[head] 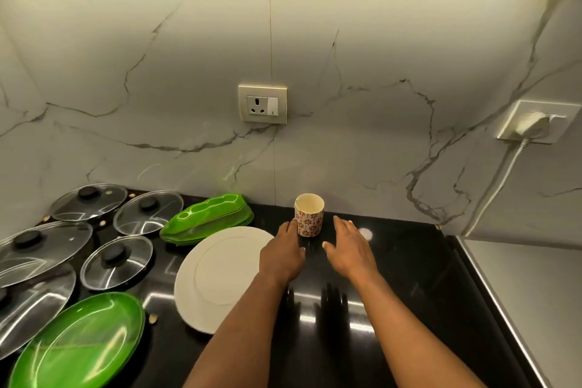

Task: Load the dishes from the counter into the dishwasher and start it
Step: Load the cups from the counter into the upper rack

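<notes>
Pickup step, early on. Patterned cup point(309, 214) stands upright near the desk's point(409, 277) back edge. Left hand point(285, 253) fingers point(291, 227) straight, apparently touching the cup's side; right hand point(349, 249) spread open just beside it, holding nothing. Next: likely wrap the cup and lift. White plate point(220, 274) still to load.

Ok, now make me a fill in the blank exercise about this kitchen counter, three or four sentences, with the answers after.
1. The patterned cup stands on the black counter ____ the left hand and the right hand.
2. The large round plate beside the left hand is ____ in colour.
3. Each glass lid at the left has a ____ knob.
4. Of the two wall sockets, only the one on the ____ holds a plug.
Missing words: between; white; black; right.
</notes>
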Motion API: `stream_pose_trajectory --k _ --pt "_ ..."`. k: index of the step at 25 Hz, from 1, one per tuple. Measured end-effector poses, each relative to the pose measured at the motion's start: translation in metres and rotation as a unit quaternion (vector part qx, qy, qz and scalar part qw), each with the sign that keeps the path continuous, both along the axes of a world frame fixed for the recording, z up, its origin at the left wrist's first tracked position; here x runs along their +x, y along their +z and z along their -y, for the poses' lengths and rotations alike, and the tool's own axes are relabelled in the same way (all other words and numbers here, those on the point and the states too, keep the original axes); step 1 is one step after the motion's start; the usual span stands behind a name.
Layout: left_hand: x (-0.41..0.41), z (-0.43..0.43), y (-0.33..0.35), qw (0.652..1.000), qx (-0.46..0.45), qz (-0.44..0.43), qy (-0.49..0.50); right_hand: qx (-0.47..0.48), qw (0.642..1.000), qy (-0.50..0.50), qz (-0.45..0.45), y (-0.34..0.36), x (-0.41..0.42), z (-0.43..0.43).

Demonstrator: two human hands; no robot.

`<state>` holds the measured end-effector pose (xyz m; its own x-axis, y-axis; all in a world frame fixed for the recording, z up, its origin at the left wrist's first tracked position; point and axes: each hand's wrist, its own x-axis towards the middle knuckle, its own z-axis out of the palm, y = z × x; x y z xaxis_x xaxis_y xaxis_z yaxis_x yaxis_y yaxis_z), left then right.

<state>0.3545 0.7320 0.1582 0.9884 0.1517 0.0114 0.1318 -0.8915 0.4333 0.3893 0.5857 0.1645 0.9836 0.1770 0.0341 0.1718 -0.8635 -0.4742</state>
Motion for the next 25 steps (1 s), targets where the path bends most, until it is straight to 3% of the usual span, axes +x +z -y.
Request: stream_pose_trajectory --k 9,17,25 --pt "0.092 -0.017 -0.029 0.984 -0.166 -0.031 0.052 0.094 0.991 -0.036 -0.089 -0.033 0.081 -0.027" --pt "0.136 -0.025 -0.058 0.974 -0.19 -0.104 0.059 0.175 0.969 -0.051 -0.17 -0.063 0.12 -0.034" --pt "0.141 -0.024 -0.067 0.979 -0.166 -0.095 0.07 0.17 0.974 -0.059 -0.138 -0.069 0.122 -0.036"
